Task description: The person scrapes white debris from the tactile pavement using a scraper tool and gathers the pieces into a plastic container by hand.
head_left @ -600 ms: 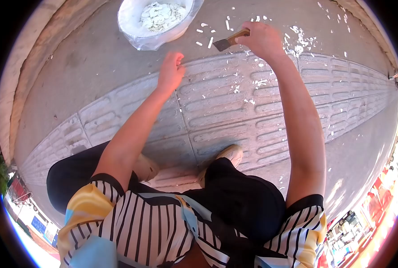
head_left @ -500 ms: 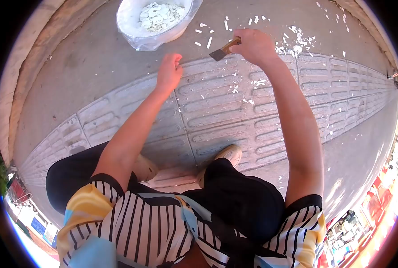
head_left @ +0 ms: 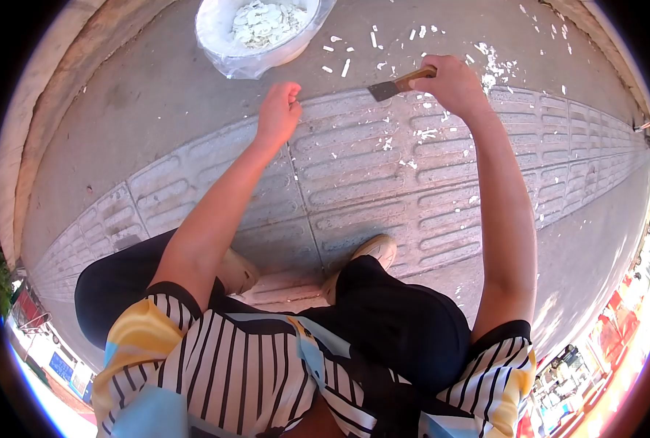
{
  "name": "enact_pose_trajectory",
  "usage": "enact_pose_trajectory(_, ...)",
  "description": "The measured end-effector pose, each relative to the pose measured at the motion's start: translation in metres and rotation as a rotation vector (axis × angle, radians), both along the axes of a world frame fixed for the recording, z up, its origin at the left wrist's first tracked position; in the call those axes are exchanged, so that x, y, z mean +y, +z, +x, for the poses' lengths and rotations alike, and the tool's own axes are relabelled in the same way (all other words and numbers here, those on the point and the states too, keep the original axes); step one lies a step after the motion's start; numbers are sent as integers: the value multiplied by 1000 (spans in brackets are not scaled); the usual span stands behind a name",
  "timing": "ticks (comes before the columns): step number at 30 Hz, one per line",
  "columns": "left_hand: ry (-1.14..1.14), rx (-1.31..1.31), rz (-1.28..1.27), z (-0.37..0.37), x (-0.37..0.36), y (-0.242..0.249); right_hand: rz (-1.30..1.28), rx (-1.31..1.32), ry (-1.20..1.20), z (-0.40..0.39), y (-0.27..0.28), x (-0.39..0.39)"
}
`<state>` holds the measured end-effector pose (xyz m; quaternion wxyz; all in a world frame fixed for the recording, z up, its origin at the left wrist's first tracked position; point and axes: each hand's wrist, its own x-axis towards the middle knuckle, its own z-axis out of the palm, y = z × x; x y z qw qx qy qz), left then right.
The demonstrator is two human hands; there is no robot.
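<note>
Seen from above, a person was shown crouched on a grey pavement, both bare arms stretched forward over a band of ribbed paving tiles (head_left: 383,175). The right hand (head_left: 452,82) was closed around the wooden handle of a small cleaver (head_left: 396,85), fingers wrapped tight on it, with the dark blade pointed left and held just above the upper edge of the ribbed tiles. The left hand (head_left: 279,111) was held over the same tiles, to the left of the blade and apart from it; its fingers were curled together into a loose fist, and whether anything was pinched inside could not be told. A white bowl (head_left: 226,44) lined with a clear plastic bag was set at the top of the view, beyond the left hand, and was filled with pale cut slices (head_left: 266,20). Small white scraps (head_left: 347,67) were scattered on the smooth pavement between the bowl and the cleaver, and more were strewn to the right of the right hand. Nearer the camera, a pale shoe (head_left: 376,252), black trousers and a shirt striped black and white with yellow and blue patches (head_left: 222,365) were visible
</note>
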<state>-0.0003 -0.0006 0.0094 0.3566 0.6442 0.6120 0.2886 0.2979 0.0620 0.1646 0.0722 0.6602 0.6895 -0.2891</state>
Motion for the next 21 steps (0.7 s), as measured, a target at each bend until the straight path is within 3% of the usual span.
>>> enact_pose_trajectory(1, 10, -20, -7, -1, 0, -3, 3, 96, 7, -5, -1, -11)
enact_pose_trajectory(3, 15, -23, -12, 1, 1, -5, 13, -113, 83, -10, -20, -28)
enact_pose_trajectory(8, 34, 29, 27, 6, -1, 5, 58, -248, -86, 22, 2, -12)
enact_pose_trajectory(11, 71, 141, -207, 6, 2, 18, -17, 12, -14, 19, 9, -27)
enact_pose_trajectory(12, 65, 142, -158, 6, 2, 18, -134, 48, -5, 10, 10, -35)
enact_pose_trajectory(15, 47, 159, -60, 7, 3, 17, -127, -149, 113, 4, -10, -57)
enact_pose_trajectory(19, 27, 168, -43, 8, 4, 20, 17, -277, 7, 31, 9, -48)
enact_pose_trajectory(21, 22, 162, -34, 11, 4, 20, -33, -243, -43, 36, 21, -50)
